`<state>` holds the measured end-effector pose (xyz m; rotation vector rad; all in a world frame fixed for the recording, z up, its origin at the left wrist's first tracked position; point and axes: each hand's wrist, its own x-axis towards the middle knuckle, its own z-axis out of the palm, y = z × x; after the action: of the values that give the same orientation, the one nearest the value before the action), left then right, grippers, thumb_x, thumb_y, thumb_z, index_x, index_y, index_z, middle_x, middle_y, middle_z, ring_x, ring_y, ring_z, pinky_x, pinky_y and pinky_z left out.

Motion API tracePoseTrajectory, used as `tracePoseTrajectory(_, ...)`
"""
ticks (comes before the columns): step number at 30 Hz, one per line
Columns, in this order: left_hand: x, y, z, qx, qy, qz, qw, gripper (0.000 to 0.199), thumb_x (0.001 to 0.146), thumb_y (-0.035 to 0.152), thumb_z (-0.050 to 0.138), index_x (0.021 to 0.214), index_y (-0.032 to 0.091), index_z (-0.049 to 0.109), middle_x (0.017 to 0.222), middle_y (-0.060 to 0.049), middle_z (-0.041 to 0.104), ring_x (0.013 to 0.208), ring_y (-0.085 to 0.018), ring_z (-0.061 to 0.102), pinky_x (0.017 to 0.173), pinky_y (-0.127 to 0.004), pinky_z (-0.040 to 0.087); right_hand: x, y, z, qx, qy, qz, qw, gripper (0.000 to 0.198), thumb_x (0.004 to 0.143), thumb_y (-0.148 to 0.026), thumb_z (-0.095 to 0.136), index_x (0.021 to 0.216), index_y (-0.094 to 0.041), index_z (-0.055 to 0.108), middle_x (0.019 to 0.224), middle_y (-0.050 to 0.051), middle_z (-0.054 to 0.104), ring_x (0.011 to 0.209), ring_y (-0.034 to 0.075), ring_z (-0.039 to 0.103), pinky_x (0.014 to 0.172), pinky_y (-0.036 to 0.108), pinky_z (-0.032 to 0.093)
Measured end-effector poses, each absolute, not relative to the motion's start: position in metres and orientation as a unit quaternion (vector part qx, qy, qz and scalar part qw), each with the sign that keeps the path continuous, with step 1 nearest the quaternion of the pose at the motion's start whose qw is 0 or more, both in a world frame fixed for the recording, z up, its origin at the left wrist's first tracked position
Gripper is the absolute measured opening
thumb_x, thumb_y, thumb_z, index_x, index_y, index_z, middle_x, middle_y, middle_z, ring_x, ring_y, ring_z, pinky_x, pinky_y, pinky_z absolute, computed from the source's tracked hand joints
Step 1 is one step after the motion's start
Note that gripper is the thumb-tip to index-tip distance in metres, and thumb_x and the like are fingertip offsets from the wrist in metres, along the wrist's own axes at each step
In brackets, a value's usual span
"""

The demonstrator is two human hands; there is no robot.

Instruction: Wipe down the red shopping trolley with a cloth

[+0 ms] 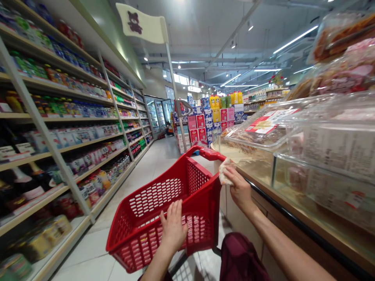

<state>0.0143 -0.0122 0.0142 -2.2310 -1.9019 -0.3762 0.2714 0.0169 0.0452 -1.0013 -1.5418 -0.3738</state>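
Observation:
In front of me stands a red shopping cart with perforated plastic walls. My left hand lies over the near side rim of its basket, fingers stretched out and the thumb apart. A crumpled whitish cloth or tissue is gripped in the bent fingers of my right hand. That hand presses it against the cart's corner, just below the end of the red handle. Part of the cloth is hidden by the fingers.
Close on the right is a display counter with a black rail and clear food packs. Drink shelves line the left. Stacked cartons stand ahead, and a pole with a bear sign rises beyond the cart. A person crouches far down the aisle.

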Motion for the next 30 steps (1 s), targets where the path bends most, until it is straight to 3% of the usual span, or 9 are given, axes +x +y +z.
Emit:
tracePoseTrajectory(5,0.017,-0.015,0.018,-0.747,-0.651,-0.105,0.083,0.067,0.068,0.016,0.036,0.133,0.015,0.022,0.139,-0.007,0.03,0.126,-0.023,0.024,0.102,-0.051,0.013,0.25,0.012,0.009,-0.43,-0.711,-0.147,0.537,0.04,0.072,-0.004,0.036,0.095,-0.019,0.066,0.107,0.009,0.062,0.099,0.018,0.058,0.085,0.033,0.049)
tracePoseTrajectory(9,0.014,-0.012,0.013,-0.747,-0.648,-0.115,0.091,0.068,0.067,0.016,0.037,0.133,0.017,0.022,0.139,-0.006,0.029,0.126,-0.022,0.023,0.102,-0.05,0.012,0.241,-0.001,-0.006,-0.405,-0.763,-0.105,0.492,0.032,0.073,-0.008,0.043,0.089,-0.022,0.067,0.097,0.005,0.066,0.088,0.016,0.063,0.077,0.029,0.052)
tracePoseTrajectory(14,0.011,-0.01,0.006,-0.75,-0.641,-0.131,0.097,0.068,0.068,0.017,0.038,0.134,0.018,0.022,0.139,-0.006,0.03,0.127,-0.023,0.021,0.103,-0.049,0.012,0.277,0.02,0.081,-0.423,-0.694,-0.17,0.557,0.035,0.076,-0.01,0.042,0.102,-0.021,0.061,0.113,0.006,0.059,0.104,0.018,0.054,0.091,0.033,0.043)
tracePoseTrajectory(16,0.012,-0.01,0.005,-0.749,-0.64,-0.137,0.098,0.068,0.067,0.016,0.038,0.134,0.017,0.022,0.139,-0.005,0.03,0.127,-0.023,0.021,0.103,-0.049,0.011,0.278,0.033,0.098,-0.464,-0.681,-0.204,0.528,0.035,0.074,-0.007,0.041,0.099,-0.02,0.063,0.11,0.008,0.06,0.105,0.021,0.053,0.093,0.039,0.041)
tracePoseTrajectory(19,0.014,-0.011,0.005,-0.75,-0.639,-0.141,0.094,0.069,0.066,0.016,0.038,0.133,0.017,0.022,0.139,-0.005,0.029,0.126,-0.023,0.022,0.103,-0.05,0.011,0.247,0.041,0.081,-0.507,-0.713,-0.228,0.427,0.035,0.072,-0.005,0.043,0.097,-0.018,0.064,0.108,0.011,0.061,0.106,0.026,0.052,0.093,0.047,0.037)
tracePoseTrajectory(23,0.012,-0.01,0.005,-0.749,-0.642,-0.136,0.094,0.069,0.066,0.016,0.036,0.133,0.017,0.022,0.14,-0.004,0.028,0.127,-0.022,0.022,0.103,-0.05,0.011,0.191,0.035,0.045,-0.408,-0.823,-0.213,0.332,0.033,0.075,-0.011,0.046,0.103,-0.021,0.061,0.113,0.007,0.059,0.107,0.022,0.051,0.094,0.039,0.036)
tracePoseTrajectory(26,0.008,-0.009,0.004,-0.753,-0.638,-0.135,0.088,0.069,0.066,0.017,0.036,0.134,0.018,0.022,0.14,-0.003,0.027,0.128,-0.021,0.02,0.104,-0.048,0.01,0.199,0.032,0.051,-0.392,-0.839,-0.208,0.314,0.032,0.076,-0.012,0.045,0.102,-0.024,0.06,0.11,0.004,0.061,0.104,0.02,0.052,0.097,0.039,0.031)
tracePoseTrajectory(30,0.007,-0.011,0.001,-0.763,-0.623,-0.154,0.082,0.072,0.066,0.018,0.037,0.135,0.018,0.017,0.141,-0.002,0.025,0.128,-0.022,0.018,0.104,-0.048,0.008,0.248,0.035,0.075,-0.481,-0.77,-0.24,0.343,0.035,0.075,-0.008,0.042,0.102,-0.024,0.06,0.112,0.005,0.06,0.107,0.023,0.05,0.099,0.046,0.022)
